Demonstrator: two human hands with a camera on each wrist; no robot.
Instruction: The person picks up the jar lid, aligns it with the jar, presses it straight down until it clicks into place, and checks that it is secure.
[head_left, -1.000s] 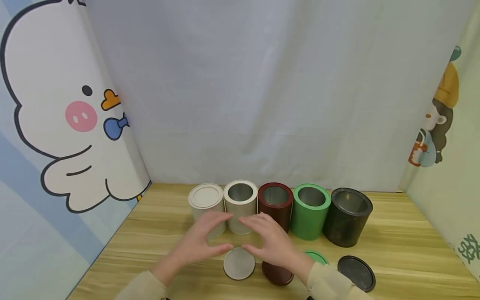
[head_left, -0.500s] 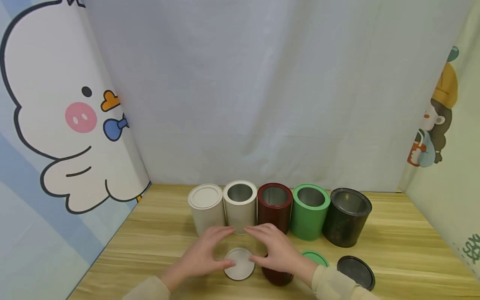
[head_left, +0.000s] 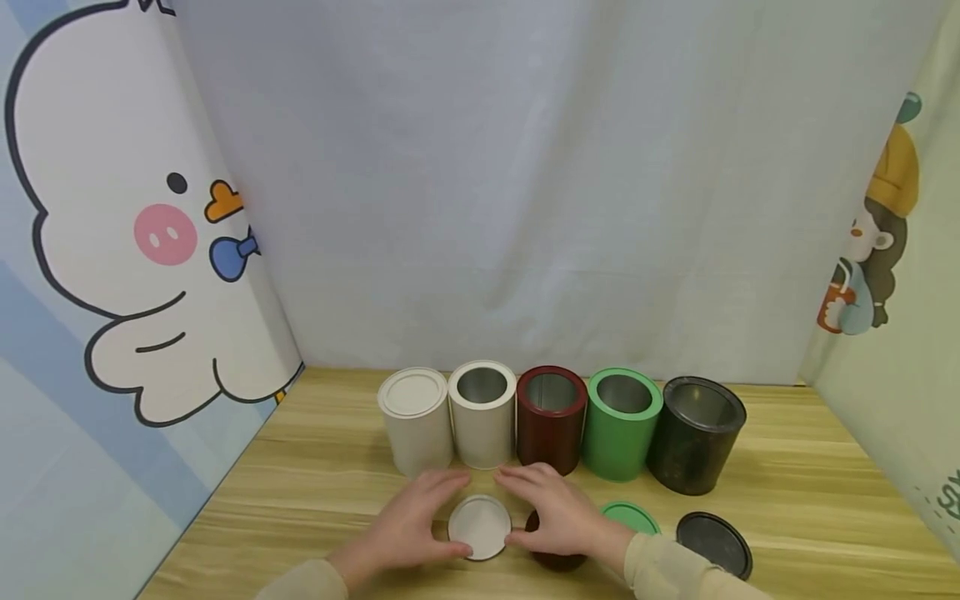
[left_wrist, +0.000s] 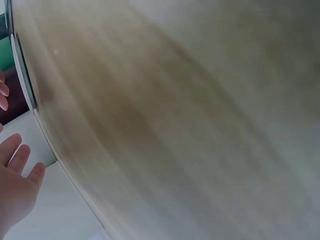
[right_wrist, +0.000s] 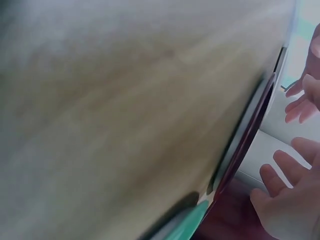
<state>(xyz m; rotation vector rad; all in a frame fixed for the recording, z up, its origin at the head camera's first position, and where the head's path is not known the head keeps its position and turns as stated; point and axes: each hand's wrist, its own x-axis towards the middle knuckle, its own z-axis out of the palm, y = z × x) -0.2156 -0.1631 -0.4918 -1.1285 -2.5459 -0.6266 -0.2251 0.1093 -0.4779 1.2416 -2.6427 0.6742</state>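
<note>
A round white lid lies flat on the wooden table between my two hands. On its left is my left hand, fingers curved forward and thumb at the lid's near left edge; I cannot tell whether it touches. My right hand mirrors it on the right, thumb by the lid's near right edge, and partly hides a dark red lid below. In the right wrist view the fingers of the right hand are spread. Behind the hands stand a white can with its top covered and an open white can.
An open dark red can, an open green can and an open black can continue the row rightwards. A green lid and a black lid lie in front of them. A grey curtain hangs behind the table.
Both hands have come down and nearer, from in front of the white cans to either side of the white lid. The cans and lids have stayed in place.
</note>
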